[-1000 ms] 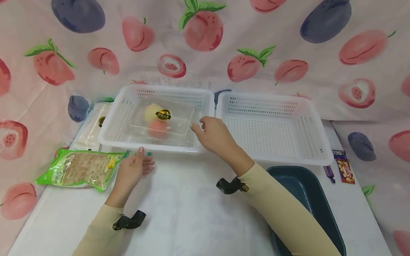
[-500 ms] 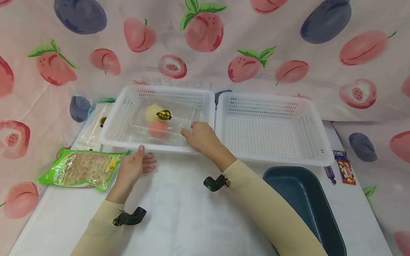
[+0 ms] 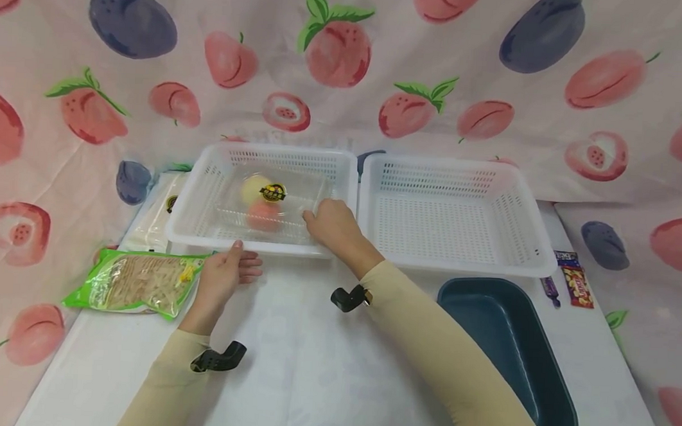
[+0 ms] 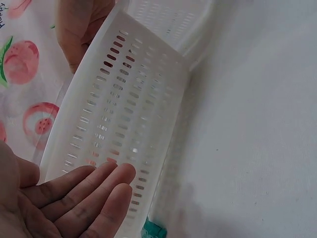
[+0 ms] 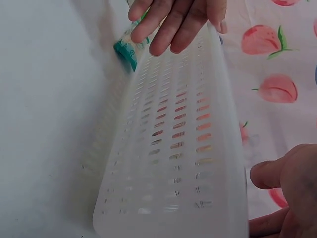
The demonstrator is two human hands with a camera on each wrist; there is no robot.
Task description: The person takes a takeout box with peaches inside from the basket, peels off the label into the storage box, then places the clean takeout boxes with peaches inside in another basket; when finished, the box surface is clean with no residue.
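You've got a box: thin clear plastic, shiny, ridged edge. Baskets: slotted plastic, smooth, semi-matt. Tray: smooth, plastic-looking, slight gloss. Bag: crinkled glossy film. Your sleeves: matt cloth. Table cover: matt. Backdrop: wrinkled, cloth-like.

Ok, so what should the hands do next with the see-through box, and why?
Maybe the left hand should reach over the front rim of the left basket and hold the left end of the box. The right hand is at the box's right end, but the left hand is open outside the basket, so the other end has no hand on it.
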